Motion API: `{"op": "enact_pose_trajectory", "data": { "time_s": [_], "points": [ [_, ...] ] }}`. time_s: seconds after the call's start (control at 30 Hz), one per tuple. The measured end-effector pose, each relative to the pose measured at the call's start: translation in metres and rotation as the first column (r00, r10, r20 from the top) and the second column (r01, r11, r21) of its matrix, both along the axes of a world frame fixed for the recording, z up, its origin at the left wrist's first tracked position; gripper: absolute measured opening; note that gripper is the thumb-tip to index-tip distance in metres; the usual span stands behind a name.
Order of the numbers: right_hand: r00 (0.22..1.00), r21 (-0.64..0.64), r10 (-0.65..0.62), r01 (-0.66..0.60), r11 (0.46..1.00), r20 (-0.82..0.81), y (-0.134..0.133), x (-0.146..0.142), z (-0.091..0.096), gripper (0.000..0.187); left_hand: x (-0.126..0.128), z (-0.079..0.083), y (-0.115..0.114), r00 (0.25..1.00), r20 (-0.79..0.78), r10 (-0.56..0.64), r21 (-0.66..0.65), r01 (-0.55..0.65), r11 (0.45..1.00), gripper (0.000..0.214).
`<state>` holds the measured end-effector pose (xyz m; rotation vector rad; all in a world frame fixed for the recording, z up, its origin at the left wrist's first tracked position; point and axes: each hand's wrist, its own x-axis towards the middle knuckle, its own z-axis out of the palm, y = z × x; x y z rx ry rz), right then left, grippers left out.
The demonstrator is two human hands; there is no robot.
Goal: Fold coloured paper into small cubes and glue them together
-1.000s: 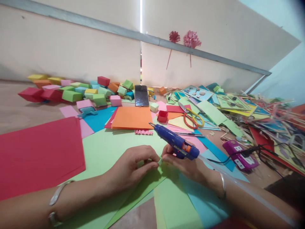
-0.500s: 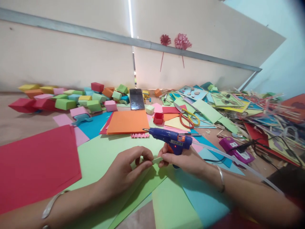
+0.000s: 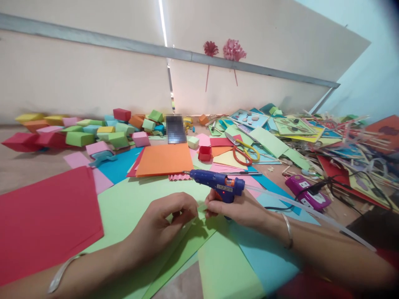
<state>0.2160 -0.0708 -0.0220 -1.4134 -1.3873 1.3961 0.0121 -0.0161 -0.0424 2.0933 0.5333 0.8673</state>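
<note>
My right hand (image 3: 237, 209) is wrapped round the grip of a blue hot glue gun (image 3: 215, 181), whose nozzle points left and whose clear glue stick trails back to the right. Its fingertips also pinch one end of a small folded light green paper strip (image 3: 201, 208). My left hand (image 3: 165, 222) pinches the other end of that strip, fingers curled. Both hands hover over a large light green sheet (image 3: 137, 199).
A big red sheet (image 3: 46, 216) lies left, an orange sheet (image 3: 165, 159) ahead. Several coloured paper boxes (image 3: 93, 133) line the back left. Scissors (image 3: 245, 151), a small red box (image 3: 205, 153), a purple power strip (image 3: 307, 195) with black cable, and heaps of paper and sticks fill the right.
The glue gun has tipped from slanting up-left to nearly level. Both hands have drawn closer together on the green strip. The view has shifted slightly.
</note>
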Motion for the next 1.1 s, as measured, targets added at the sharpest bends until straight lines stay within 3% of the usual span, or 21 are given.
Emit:
{"op": "enact_pose_trajectory", "data": {
  "time_s": [0.13, 0.2, 0.27, 0.33, 0.4, 0.43, 0.5, 0.6, 0.93, 1.1],
  "points": [
    [0.991, 0.138, 0.006, -0.025, 0.99, 0.137, -0.001, 0.003, 0.0, 0.012, 0.0, 0.001, 0.002, 0.999, 0.043, 0.008, -0.116, -0.003, 0.993, 0.02],
    [0.975, 0.245, -0.05, -0.005, 0.969, 0.216, -0.003, 0.006, 0.002, 0.016, 0.0, 0.001, 0.003, 0.998, 0.039, 0.051, -0.218, -0.041, 0.975, 0.017],
    [0.94, 0.41, -0.156, 0.02, 0.912, 0.302, -0.004, 0.011, 0.007, 0.023, 0.0, 0.0, 0.005, 0.989, 0.045, 0.138, -0.3, -0.119, 0.946, 0.014],
    [0.9, 0.577, -0.256, 0.006, 0.817, 0.354, -0.005, 0.016, 0.012, 0.028, -0.001, -0.001, 0.007, 0.97, 0.049, 0.239, -0.337, -0.21, 0.918, 0.009],
    [0.868, 0.671, -0.318, -0.022, 0.741, 0.38, -0.004, 0.021, 0.017, 0.03, -0.001, -0.002, 0.009, 0.949, 0.053, 0.312, -0.348, -0.275, 0.896, 0.004],
    [0.856, 0.683, -0.336, -0.029, 0.729, 0.394, -0.004, 0.024, 0.019, 0.031, -0.001, -0.002, 0.01, 0.945, 0.045, 0.324, -0.352, -0.288, 0.89, 0.011],
    [0.831, 0.671, -0.36, -0.022, 0.741, 0.425, -0.002, 0.027, 0.018, 0.031, 0.0, -0.001, 0.011, 0.941, 0.03, 0.336, -0.358, -0.304, 0.883, 0.02],
    [0.831, 0.654, -0.36, -0.006, 0.757, 0.425, 0.001, 0.03, 0.013, 0.031, 0.001, 0.001, 0.011, 0.938, 0.021, 0.346, -0.38, -0.313, 0.871, 0.018],
    [0.848, 0.538, -0.212, -0.099, 0.837, 0.486, -0.004, 0.028, 0.018, 0.029, -0.001, 0.003, 0.015, 0.924, 0.009, 0.383, -0.423, -0.344, 0.838, 0.01],
    [0.863, 0.55, -0.23, -0.066, 0.832, 0.451, 0.0, 0.03, 0.007, 0.035, -0.002, 0.001, 0.015, 0.921, 0.013, 0.389, -0.429, -0.347, 0.834, 0.024]
  ]
}}
